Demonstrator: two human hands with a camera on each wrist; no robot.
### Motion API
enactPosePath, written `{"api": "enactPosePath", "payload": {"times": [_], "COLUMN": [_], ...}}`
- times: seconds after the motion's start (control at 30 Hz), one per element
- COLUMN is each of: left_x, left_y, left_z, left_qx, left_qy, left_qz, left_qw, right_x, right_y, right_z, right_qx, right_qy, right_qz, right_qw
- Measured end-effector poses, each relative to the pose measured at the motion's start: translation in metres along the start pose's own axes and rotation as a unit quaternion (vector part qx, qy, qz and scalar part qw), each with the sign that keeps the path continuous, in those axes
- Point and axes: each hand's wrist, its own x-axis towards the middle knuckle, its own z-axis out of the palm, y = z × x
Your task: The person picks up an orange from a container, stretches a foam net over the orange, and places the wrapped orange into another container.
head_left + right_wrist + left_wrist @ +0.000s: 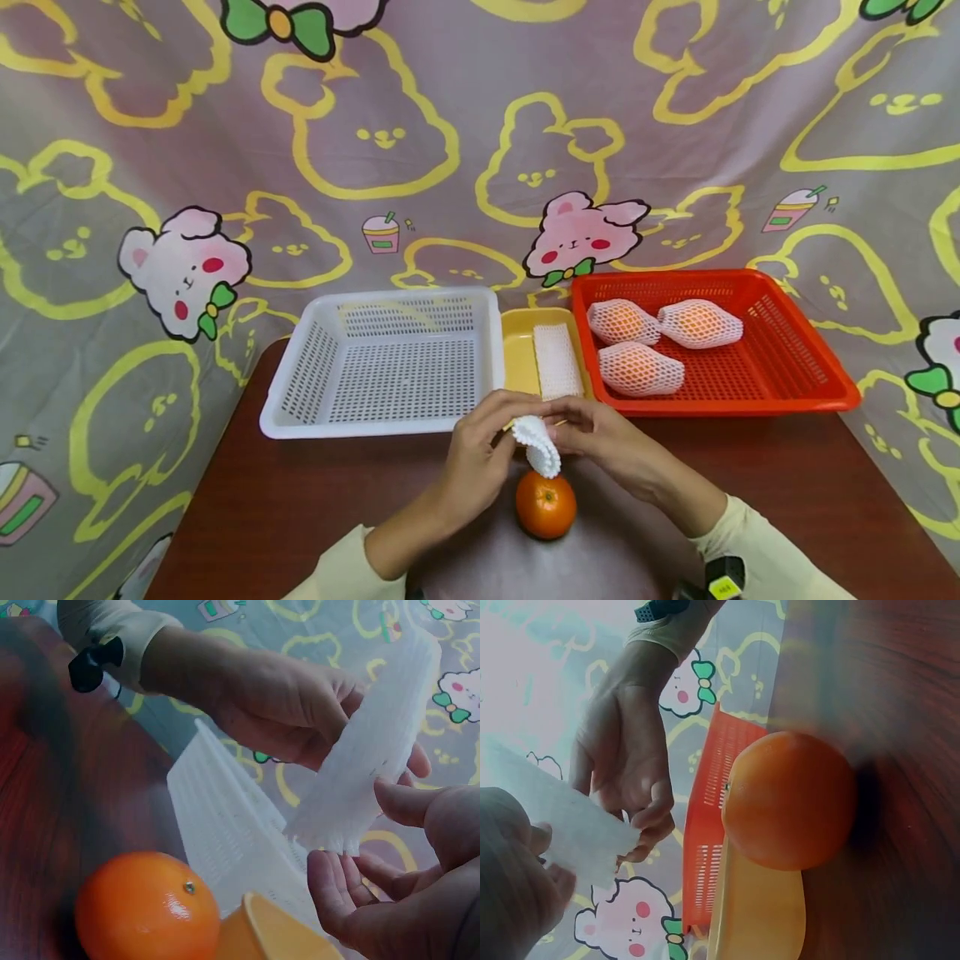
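Both hands hold one white foam net sleeve (542,450) above the table, flattened and seen end-on in the head view. My left hand (476,467) grips it from the left side, its fingers partly hidden behind the sleeve (375,742) in the right wrist view. At the lower end, my right hand (427,855) pinches the sleeve's edge, thumb on the near face and fingertips under the rim. Just below the hands a bare orange (546,506) rests on the table, stem end up.
A white basket (491,367) stands back left. Beside it, a yellow tray (519,354) holds flat foam nets (557,358). The red basket (787,400) at right contains three net-wrapped oranges (641,369). A patterned cloth (450,100) hangs behind the dark wooden table (360,475).
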Motion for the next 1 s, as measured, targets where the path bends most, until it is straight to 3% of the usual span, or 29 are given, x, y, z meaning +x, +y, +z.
{"api": "enactPosePath", "payload": {"times": [0.1,0.2,0.33,0.43,0.63,1.0], "left_x": [-0.001,-0.003,-0.005,-0.006,-0.009,-0.011], "left_y": [-0.001,-0.001,0.000,-0.001,-0.006,-0.004], "left_z": [0.001,0.000,0.001,0.002,0.004,0.003], "left_qx": [0.016,0.011,-0.038,-0.067,-0.075,-0.090], "left_qy": [-0.004,-0.021,-0.042,-0.040,-0.026,-0.048], "left_qz": [-0.037,-0.118,-0.236,-0.287,-0.309,-0.331], "left_qw": [0.9992,0.9927,0.9701,0.9548,0.9477,0.9382], "right_x": [0.002,0.004,0.005,0.004,0.004,0.001], "right_y": [0.003,0.004,0.006,0.007,0.008,0.006], "right_z": [0.000,-0.001,-0.001,0.000,0.004,0.006], "right_qx": [0.047,0.117,0.169,0.174,0.149,0.095], "right_qy": [-0.013,-0.042,-0.070,-0.067,-0.027,0.014], "right_qz": [0.000,0.010,0.012,0.006,-0.002,0.013], "right_qw": [0.999,0.992,0.983,0.982,0.989,0.995]}}
